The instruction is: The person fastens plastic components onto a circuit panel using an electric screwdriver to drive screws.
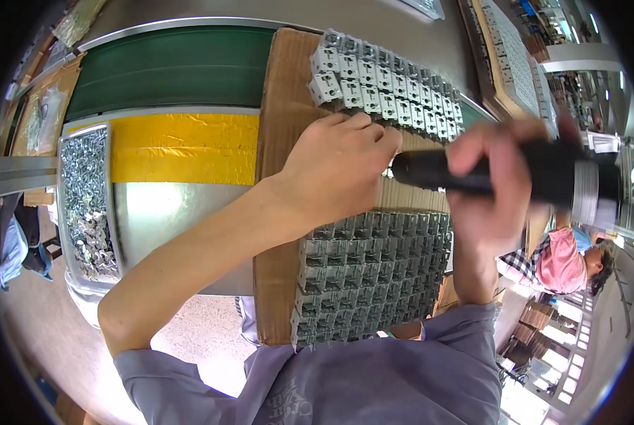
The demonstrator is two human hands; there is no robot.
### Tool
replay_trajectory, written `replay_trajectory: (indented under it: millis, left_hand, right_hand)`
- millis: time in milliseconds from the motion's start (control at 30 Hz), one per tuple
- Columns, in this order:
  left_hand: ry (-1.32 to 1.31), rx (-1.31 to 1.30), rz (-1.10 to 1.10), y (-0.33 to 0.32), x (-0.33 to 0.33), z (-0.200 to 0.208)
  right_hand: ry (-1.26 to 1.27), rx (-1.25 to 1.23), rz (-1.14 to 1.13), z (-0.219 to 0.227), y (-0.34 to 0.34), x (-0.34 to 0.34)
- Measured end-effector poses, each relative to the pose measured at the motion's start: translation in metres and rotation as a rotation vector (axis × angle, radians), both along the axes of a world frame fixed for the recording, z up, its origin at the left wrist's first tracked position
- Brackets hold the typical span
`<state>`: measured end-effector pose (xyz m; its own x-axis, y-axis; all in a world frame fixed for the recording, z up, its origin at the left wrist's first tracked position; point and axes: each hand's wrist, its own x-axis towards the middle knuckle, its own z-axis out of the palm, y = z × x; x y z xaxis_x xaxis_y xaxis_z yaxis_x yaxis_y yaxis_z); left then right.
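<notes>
My right hand, smeared by motion, is wrapped round a black power screwdriver lying sideways, its narrow end pointing left. That end meets the fingertips of my left hand, whose fingers are curled and closed over the cardboard sheet. What they grip is hidden; only a small pale bit shows by the tool's end. Just beyond my left hand stand rows of white box-shaped metal brackets. On the near side of both hands, rows of grey metal brackets cover the cardboard.
At left, a clear tray holds many small screws and shiny metal pieces. Yellow tape covers part of the bench beside a green belt. Another board of parts stands far right. A person in pink sits beyond my right arm.
</notes>
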<state>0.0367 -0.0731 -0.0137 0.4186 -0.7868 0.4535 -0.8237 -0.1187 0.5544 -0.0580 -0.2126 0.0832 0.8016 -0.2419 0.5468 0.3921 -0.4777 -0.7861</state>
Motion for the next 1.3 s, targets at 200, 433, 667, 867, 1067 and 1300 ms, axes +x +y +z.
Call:
replay_trajectory:
  millis: [200,433,667,867,1067,1300]
  left_hand:
    - [0.010,0.066,-0.039,0.004,-0.002,0.008]
    - [0.022,0.132,-0.058,0.021,0.013,0.011]
    - [0.005,-0.039,-0.005,0.016,0.008,-0.001]
    - [0.051,-0.049,0.010,0.018,0.007,-0.001]
    - [0.020,-0.034,-0.047,0.016,0.009,-0.002]
    - [0.039,-0.031,-0.013,0.017,0.008,-0.003]
  right_hand:
    - [-0.068,-0.133,0.014,0.001,-0.002,0.010]
    - [-0.205,0.077,0.080,0.004,0.021,0.032]
    - [-0.137,-0.051,0.091,0.001,0.029,0.033]
    - [-0.106,0.222,-0.025,0.003,0.021,0.051]
    - [-0.039,-0.144,-0.102,0.011,0.032,0.032]
    - [-0.184,0.045,0.031,-0.008,0.038,0.020]
